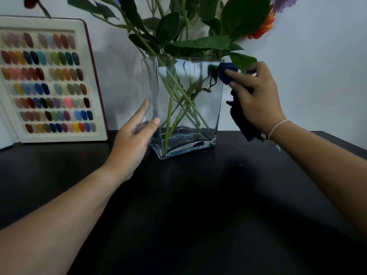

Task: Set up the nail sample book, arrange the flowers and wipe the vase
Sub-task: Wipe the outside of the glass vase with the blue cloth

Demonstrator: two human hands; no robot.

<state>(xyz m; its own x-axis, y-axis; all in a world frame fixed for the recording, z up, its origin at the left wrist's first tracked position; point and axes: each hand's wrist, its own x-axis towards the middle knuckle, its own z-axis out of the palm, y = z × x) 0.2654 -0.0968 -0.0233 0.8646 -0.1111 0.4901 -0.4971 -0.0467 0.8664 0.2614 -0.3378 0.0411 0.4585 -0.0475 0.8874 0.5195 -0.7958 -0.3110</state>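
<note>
Left hand lies flat with straight fingers against the left wall of the glass vase; right hand grips a dark blue cloth pressed to its upper right corner. Flowers stand inside; the nail sample book stands propped upright at left on the dark surface.

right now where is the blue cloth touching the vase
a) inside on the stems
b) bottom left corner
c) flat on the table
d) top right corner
d: the right hand presses the blue cloth against the top right corner of the glass vase, while the left hand steadies its lower left edge.
</note>
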